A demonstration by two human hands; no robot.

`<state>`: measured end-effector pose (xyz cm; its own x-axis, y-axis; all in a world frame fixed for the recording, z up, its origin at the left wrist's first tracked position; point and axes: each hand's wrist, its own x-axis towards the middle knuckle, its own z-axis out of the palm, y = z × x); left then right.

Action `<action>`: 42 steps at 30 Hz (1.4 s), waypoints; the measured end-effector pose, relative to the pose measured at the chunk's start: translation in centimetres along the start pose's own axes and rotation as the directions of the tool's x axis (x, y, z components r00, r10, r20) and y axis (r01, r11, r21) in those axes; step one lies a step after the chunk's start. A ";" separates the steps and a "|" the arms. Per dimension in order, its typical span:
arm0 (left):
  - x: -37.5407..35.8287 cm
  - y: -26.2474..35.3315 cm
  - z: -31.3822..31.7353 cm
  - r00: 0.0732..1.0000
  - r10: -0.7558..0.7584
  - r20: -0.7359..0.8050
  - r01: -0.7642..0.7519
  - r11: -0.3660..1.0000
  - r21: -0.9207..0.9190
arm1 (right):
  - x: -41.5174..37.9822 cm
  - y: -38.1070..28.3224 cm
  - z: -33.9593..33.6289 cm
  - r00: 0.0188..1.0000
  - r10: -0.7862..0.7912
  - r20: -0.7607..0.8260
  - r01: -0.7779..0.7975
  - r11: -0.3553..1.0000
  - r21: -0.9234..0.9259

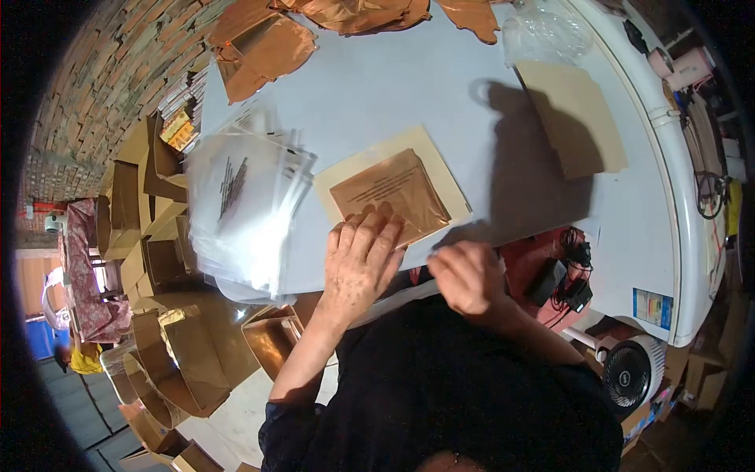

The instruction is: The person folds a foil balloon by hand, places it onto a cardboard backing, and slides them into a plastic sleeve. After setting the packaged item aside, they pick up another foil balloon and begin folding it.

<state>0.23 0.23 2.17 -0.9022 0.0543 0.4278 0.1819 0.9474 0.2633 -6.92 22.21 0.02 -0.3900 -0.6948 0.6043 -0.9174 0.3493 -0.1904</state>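
Observation:
A folded copper-brown plastic bag (391,187) with dark printed lines lies on a cream card sheet (421,141) near the table's front edge. My left hand (363,256) rests on the bag's lower left part, palm down, fingers slightly apart, holding nothing. Just right of the bag, my right hand (469,275) is over the table's edge with its fingers curled together; what they hold, if anything, is hidden. A pile of clear plastic bags (244,204) with dark print lies to the left, shining with glare.
More copper-brown bags (271,47) lie along the table's far side. At right are another cream sheet (570,118), clear plastic (546,35), black cables with adapters (578,271) on something red, and a fan (631,374). Cardboard boxes (193,354) stand left.

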 end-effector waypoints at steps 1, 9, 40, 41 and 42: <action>0.1 -0.1 0.1 1.000 0.010 0.001 -0.010 1.000 -0.003 | 0.5 -0.6 0.1 0.997 -0.049 0.065 0.048 0.999 0.011; 1.0 -0.7 1.1 0.996 0.081 -0.023 -0.080 0.996 0.032 | -1.4 -1.8 3.2 1.000 0.001 0.025 0.002 0.994 -0.112; 1.7 -1.9 2.1 0.995 0.085 0.050 -0.088 0.994 0.062 | -1.0 -2.2 3.5 0.999 0.035 0.027 -0.032 0.991 -0.128; 1.8 -1.9 2.2 0.995 0.087 0.048 -0.089 0.995 0.050 | -1.1 -2.2 3.6 0.999 0.036 0.023 -0.032 0.991 -0.133; 2.1 -1.8 1.8 0.995 0.074 0.071 -0.073 0.997 -0.010 | -1.2 -2.1 3.7 0.999 0.032 0.016 -0.029 0.991 -0.132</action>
<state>-2.67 -0.82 1.07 -0.9119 0.1465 0.3833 0.2516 0.9376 0.2402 -4.80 19.95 -3.15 -0.4202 -0.6932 0.5856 -0.8871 0.4497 -0.1042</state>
